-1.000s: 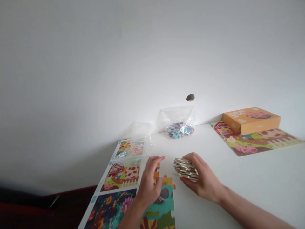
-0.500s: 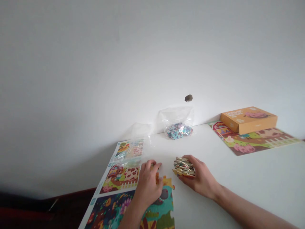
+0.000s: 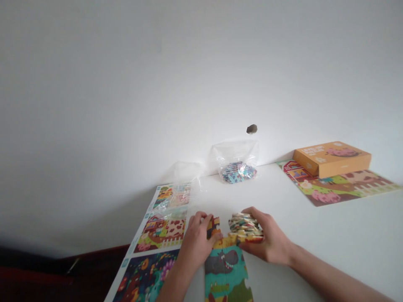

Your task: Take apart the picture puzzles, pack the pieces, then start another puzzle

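My left hand (image 3: 199,241) pinches a dark and orange puzzle piece (image 3: 214,225) between thumb and fingers, at the top left of a joined section of jigsaw puzzle (image 3: 225,268). That section shows a grey hippo and a green crocodile on teal, with a yellow strip along its far end. My right hand (image 3: 267,239) is wrapped around a thick stack of puzzle pieces (image 3: 244,224), edges facing left. The stack is held just beyond the section's upper right corner, and I cannot tell whether the two touch.
A printed picture sheet (image 3: 162,235) lies along the table's left edge, partly under a crumpled clear bag (image 3: 185,176). Against the wall stands a clear bag of puzzle pieces (image 3: 237,170). An orange puzzle box (image 3: 333,159) rests on a farm picture sheet (image 3: 340,191) at right.
The joined puzzle section has shifted right, out from beneath my left hand, so more of the hippo shows. The piece at my left fingertips is more visible. My right hand keeps the stack.
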`<state>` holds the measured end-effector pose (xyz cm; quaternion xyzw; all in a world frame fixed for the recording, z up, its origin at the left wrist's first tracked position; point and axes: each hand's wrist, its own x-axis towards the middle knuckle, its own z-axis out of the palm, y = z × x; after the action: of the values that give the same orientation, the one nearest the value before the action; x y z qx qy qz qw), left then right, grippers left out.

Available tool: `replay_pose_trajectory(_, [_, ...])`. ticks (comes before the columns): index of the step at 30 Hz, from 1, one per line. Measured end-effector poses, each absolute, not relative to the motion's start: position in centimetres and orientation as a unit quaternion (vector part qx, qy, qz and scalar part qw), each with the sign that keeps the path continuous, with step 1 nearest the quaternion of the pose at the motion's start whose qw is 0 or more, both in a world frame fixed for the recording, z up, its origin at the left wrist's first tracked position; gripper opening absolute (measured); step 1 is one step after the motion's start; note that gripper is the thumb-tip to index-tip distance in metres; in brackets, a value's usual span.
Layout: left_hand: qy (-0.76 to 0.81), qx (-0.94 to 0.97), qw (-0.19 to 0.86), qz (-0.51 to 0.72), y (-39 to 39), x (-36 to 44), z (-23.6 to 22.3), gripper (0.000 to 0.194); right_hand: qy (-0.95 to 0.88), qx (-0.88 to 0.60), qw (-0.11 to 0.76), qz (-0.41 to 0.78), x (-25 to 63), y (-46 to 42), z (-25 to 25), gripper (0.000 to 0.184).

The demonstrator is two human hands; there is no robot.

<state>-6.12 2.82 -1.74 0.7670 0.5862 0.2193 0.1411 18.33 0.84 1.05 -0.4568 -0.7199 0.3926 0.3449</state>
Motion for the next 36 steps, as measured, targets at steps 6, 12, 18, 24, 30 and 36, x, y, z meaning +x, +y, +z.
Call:
replay_pose_trajectory(6, [0.587,0.740,0.159,0.289,3.1,-6.3,-3.1,0.049,-0.808,-0.370,0.260,0.378,17.2,0.0,0.9,0.065])
replay_pose_trajectory(12, [0.602,0.690,0.177,0.361,3.0,-5.7,-2.6,0.037,-0.836,-0.359,0.238,0.340,17.2,0.3,0.6,0.074])
replay_pose_trajectory(18, [0.560,0.700,0.225,0.382,2.8,-5.1,-1.0,0.013,-0.840,-0.377,0.212,0.327,17.3,0.2,1.0,0.065])
replay_pose_trajectory(24, [0.530,0.668,0.248,0.460,2.5,-5.0,-0.5,0.011,-0.838,-0.383,0.198,0.333,17.6,0.3,1.0,0.063])
replay_pose_trajectory(30, [0.532,0.646,0.360,0.413,2.7,-5.0,-0.4,0.020,-0.836,-0.377,0.192,0.349,17.8,0.4,1.3,0.062])
replay_pose_trajectory(36, [0.519,0.639,0.453,0.343,2.5,-5.0,-0.6,0.024,-0.818,-0.355,0.227,0.390,17.8,0.3,1.3,0.060])
